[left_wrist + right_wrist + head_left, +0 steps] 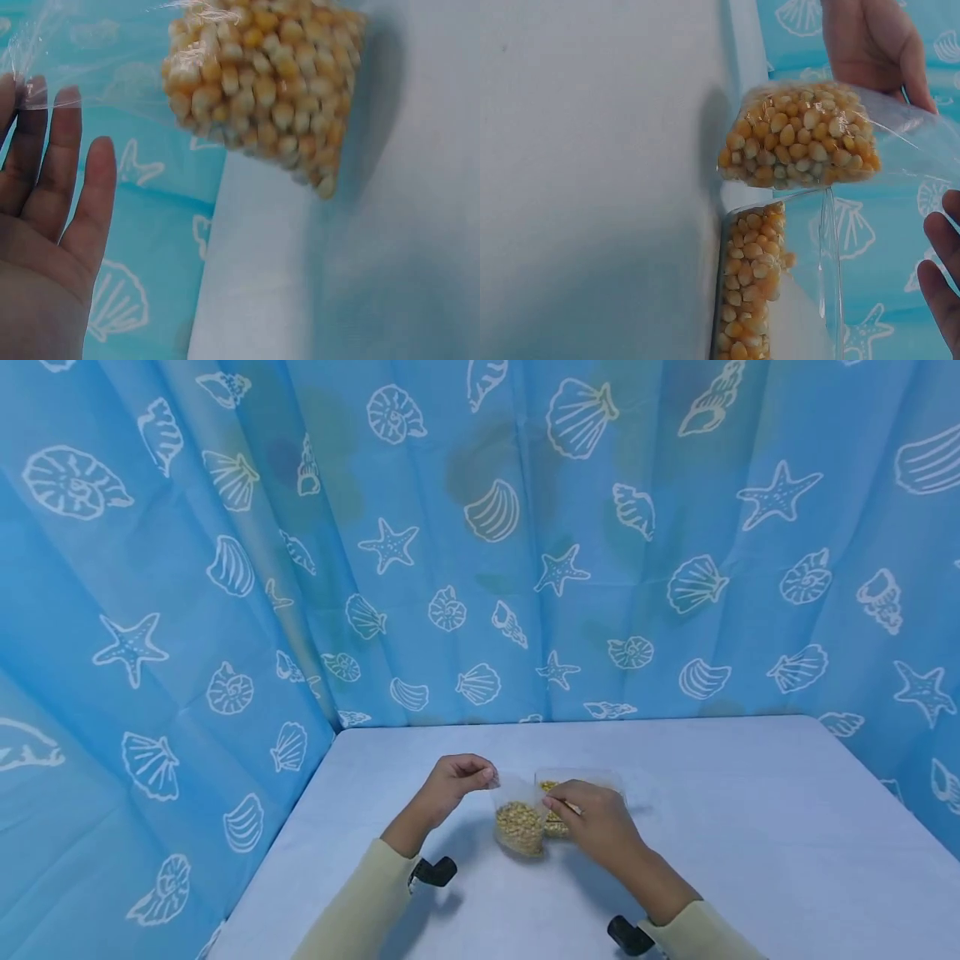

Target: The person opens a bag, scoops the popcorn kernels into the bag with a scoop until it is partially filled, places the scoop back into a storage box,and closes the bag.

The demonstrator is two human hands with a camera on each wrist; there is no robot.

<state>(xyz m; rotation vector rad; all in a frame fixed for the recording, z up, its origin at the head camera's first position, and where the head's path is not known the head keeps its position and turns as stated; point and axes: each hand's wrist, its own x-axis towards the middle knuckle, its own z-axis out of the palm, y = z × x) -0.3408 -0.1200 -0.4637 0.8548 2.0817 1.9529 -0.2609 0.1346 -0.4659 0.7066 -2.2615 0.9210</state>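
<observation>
A clear plastic bag (519, 827) with corn kernels filling its lower part hangs between my hands, just above the table. My left hand (454, 783) pinches the bag's top left corner between thumb and fingertips; its other fingers (99, 196) are spread in the left wrist view. My right hand (597, 820) pinches the top edge on the other side, its tips partly out of frame in the right wrist view. Right behind the bag stands a clear plastic container (832, 255) holding more kernels (748, 277), partly covered by my right hand in the head view.
The white table (757, 827) reaches back to a blue curtain (480, 568) printed with white shells and starfish. The curtain also runs along the left and right sides. A black wrist camera (437, 871) sits at the left sleeve and another (628, 935) at the right.
</observation>
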